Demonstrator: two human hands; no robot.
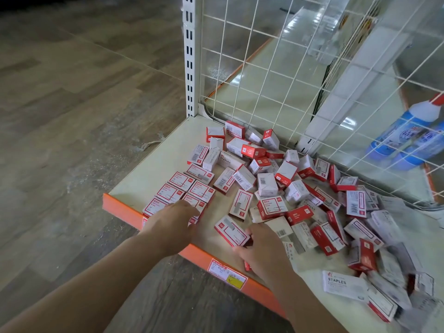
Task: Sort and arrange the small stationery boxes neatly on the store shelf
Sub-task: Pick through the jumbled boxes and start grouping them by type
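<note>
Several small red-and-white stationery boxes lie jumbled in a pile [288, 183] across the cream shelf board [153, 174]. At the shelf's front left corner a neat block of boxes [185, 191] lies flat in rows. My left hand [173, 222] rests palm down on the block's near edge, fingers against the closest box. My right hand [262, 248] grips a red-and-white box [230, 230] near the front edge, thumb under it. A white box marked STAPLES [343, 284] lies at the front right.
The shelf has an orange front lip [192, 253] with a price label [227, 273]. A white slotted upright [191, 56] and wire grid back [288, 68] bound it. Blue bottles [408, 138] stand behind the grid at right. Wood-look floor [72, 116] lies to the left.
</note>
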